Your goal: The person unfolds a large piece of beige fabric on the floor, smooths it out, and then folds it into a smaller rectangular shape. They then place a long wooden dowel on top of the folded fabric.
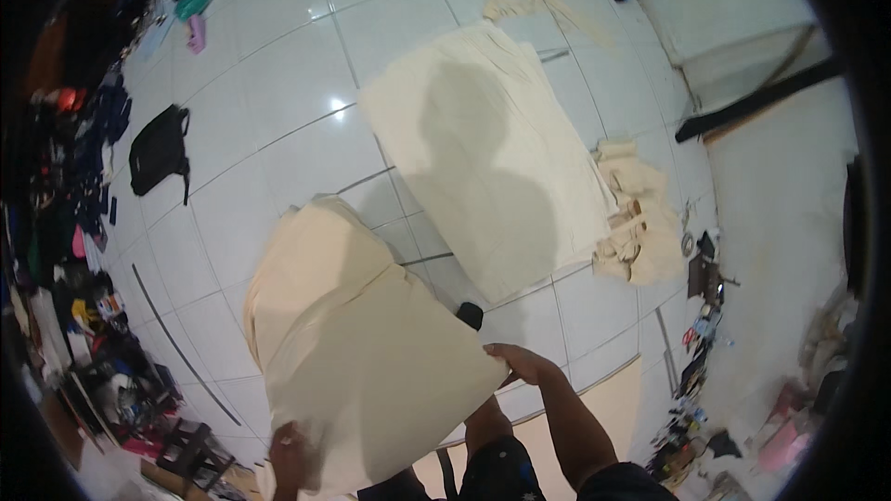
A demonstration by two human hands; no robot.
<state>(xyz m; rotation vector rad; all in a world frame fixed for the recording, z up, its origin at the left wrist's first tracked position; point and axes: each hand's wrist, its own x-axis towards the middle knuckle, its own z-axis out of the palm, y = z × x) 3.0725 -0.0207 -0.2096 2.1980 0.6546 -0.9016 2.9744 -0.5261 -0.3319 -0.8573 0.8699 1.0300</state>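
Holding the cloth (371, 390) above the near part of the floor (269, 167), the right hand (522, 364) has thumb and fingers closed on its right corner, with hardly any gap showing. The left hand (292, 453) is at the cloth's near left edge, blurred; it looks to be touching there, but I cannot tell how far open it is or whether it grips. Between the hands the cloth spreads away from the person, a fold slanting across its middle, its far part low and apparently resting on the floor.

The relation that counts is with the pale sheet (501, 167): it lies flat ahead and to the right of the cloth, nearer the right hand than the left, its long axis slanting from far left to near right. A small black thing (470, 315), too unclear to name, shows between the right hand and the sheet's near corner. Scraps (645, 232) are heaped by the sheet's right corner, toward the floor's right edge; a black bag (160, 153) lies near the floor's left edge, well apart from both hands
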